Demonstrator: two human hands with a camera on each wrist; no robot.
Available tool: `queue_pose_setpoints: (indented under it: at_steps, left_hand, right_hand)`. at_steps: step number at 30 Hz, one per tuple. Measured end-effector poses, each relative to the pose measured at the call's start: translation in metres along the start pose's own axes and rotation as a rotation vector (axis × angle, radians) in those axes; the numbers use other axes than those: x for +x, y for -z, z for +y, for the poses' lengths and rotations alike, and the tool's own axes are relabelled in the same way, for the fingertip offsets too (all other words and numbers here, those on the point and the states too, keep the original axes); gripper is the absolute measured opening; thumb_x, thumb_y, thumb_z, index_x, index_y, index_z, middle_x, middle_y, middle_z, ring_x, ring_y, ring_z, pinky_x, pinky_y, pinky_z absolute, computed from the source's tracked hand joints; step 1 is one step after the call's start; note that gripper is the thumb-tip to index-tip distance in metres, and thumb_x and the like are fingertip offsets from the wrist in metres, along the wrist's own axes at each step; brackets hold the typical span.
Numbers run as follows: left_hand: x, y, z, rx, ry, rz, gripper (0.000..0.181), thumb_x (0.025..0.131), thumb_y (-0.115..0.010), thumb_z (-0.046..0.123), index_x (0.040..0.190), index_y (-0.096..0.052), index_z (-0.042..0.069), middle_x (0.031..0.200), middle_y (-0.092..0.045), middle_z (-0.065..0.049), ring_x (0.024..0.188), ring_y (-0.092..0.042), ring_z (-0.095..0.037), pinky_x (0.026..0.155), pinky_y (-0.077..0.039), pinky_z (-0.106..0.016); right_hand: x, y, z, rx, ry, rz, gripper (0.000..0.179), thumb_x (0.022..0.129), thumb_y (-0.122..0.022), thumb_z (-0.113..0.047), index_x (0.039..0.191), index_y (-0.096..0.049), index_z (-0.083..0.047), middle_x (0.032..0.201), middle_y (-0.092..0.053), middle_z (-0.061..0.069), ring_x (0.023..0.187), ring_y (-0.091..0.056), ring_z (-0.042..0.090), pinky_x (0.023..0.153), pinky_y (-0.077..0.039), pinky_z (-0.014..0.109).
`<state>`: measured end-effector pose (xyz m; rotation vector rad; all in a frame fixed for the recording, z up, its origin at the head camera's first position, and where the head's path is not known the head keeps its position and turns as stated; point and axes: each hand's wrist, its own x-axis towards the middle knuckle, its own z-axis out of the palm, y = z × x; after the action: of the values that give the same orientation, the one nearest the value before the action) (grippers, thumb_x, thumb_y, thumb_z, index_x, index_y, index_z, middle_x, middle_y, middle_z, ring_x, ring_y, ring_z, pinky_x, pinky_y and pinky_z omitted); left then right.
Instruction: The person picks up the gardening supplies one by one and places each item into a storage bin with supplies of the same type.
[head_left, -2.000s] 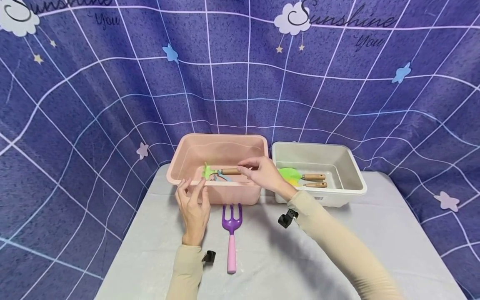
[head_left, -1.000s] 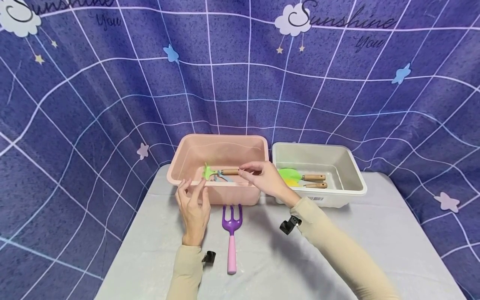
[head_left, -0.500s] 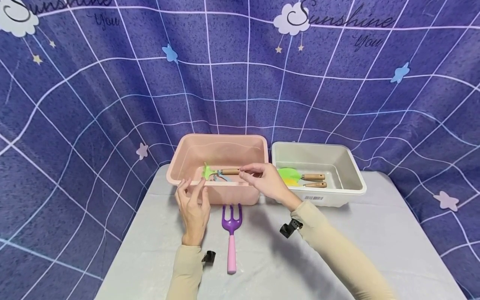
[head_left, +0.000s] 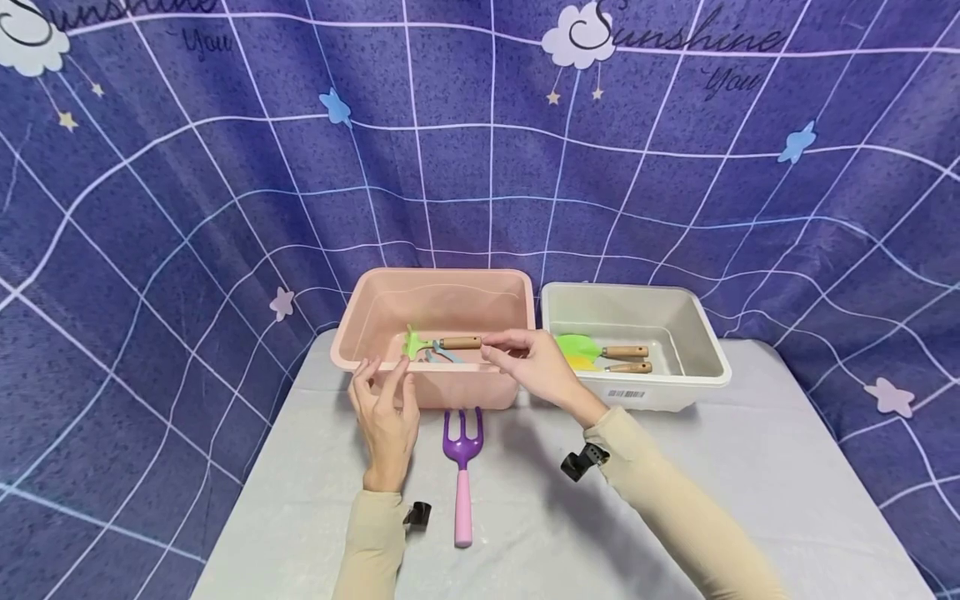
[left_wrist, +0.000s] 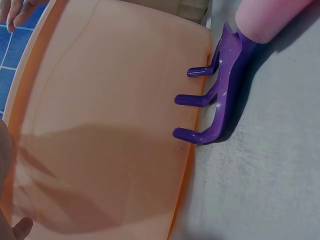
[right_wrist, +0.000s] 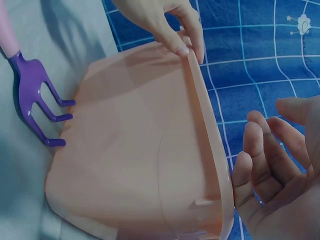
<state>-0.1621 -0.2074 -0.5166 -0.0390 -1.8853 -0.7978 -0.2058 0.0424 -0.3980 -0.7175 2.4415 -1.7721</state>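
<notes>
In the head view my left hand (head_left: pixel 386 421) grips the front rim of a pink plastic bin (head_left: pixel 427 387), with the thumb against the outer wall. My right hand (head_left: pixel 543 362) hovers over the bin's right end, fingers loosely bent and holding nothing in the right wrist view. Inside the pink bin lie a small green rake (head_left: pixel 413 342) with a wooden handle (head_left: pixel 461 342) and a light blue tool (head_left: pixel 446 354), partly hidden by the rim. The right fingertips overlap the handle's end in the head view. A purple hand fork (head_left: pixel 463 450) with a pink handle lies in front of the bin.
A pale grey bin (head_left: pixel 716 371) stands to the right of the pink one. It holds a green tool (head_left: pixel 579 346) and a yellow tool (head_left: pixel 581 363), both with wooden handles. A blue gridded curtain (head_left: pixel 450 150) hangs behind the grey table (head_left: pixel 675 500).
My right hand has drifted slightly right and down, so more of the rake's wooden handle shows. My left hand, both bins and the purple fork have stayed in place.
</notes>
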Motion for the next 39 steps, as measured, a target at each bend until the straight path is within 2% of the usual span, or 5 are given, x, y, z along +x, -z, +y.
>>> queue_pose_setpoints:
  at_steps: [9, 16, 22, 26, 39]
  left_hand:
    - [-0.001, -0.002, -0.002, -0.009, -0.004, 0.013, 0.025, 0.098, -0.075, 0.015, 0.123, -0.081, 0.016, 0.136, -0.058, -0.031, 0.140, -0.049, -0.049, 0.122, -0.039, -0.057]
    - [-0.001, -0.001, -0.002, -0.010, -0.005, 0.013, 0.026, 0.098, -0.075, 0.014, 0.123, -0.081, 0.016, 0.136, -0.058, -0.031, 0.140, -0.049, -0.050, 0.123, -0.039, -0.057]
    - [0.000, -0.001, -0.001, -0.013, 0.000, 0.009, 0.026, 0.098, -0.075, 0.014, 0.124, -0.081, 0.016, 0.136, -0.058, -0.031, 0.141, -0.048, -0.048, 0.124, -0.038, -0.057]
    - [0.000, -0.001, -0.001, -0.007, 0.004, 0.008, 0.026, 0.098, -0.075, 0.014, 0.124, -0.081, 0.016, 0.136, -0.058, -0.031, 0.141, -0.048, -0.048, 0.123, -0.039, -0.057]
    - [-0.001, 0.000, -0.001, -0.002, 0.008, 0.003, 0.026, 0.099, -0.075, 0.016, 0.124, -0.081, 0.016, 0.137, -0.057, -0.031, 0.142, -0.047, -0.047, 0.125, -0.038, -0.055]
  right_hand:
    - [-0.008, -0.001, -0.003, 0.039, 0.014, -0.035, 0.022, 0.097, -0.077, -0.016, 0.116, -0.081, -0.006, 0.106, -0.081, 0.013, 0.071, -0.070, 0.013, 0.062, -0.058, 0.022]
    - [-0.012, -0.005, 0.002, 0.056, 0.020, -0.028, 0.019, 0.097, -0.076, -0.013, 0.113, -0.081, -0.003, 0.101, -0.079, 0.016, 0.074, -0.073, 0.027, 0.065, -0.061, 0.025]
    - [-0.016, -0.007, 0.006, 0.059, -0.009, -0.039, 0.021, 0.098, -0.076, -0.015, 0.114, -0.081, -0.003, 0.097, -0.080, 0.013, 0.075, -0.071, 0.014, 0.066, -0.062, 0.027]
    - [-0.018, -0.007, 0.009, 0.037, -0.021, -0.040, 0.020, 0.097, -0.077, -0.015, 0.114, -0.082, -0.004, 0.097, -0.081, 0.013, 0.077, -0.073, 0.018, 0.066, -0.060, 0.024]
    - [-0.029, -0.011, 0.016, 0.065, -0.031, -0.067, 0.023, 0.098, -0.075, -0.013, 0.116, -0.079, 0.001, 0.106, -0.081, 0.017, 0.079, -0.072, 0.007, 0.068, -0.062, 0.022]
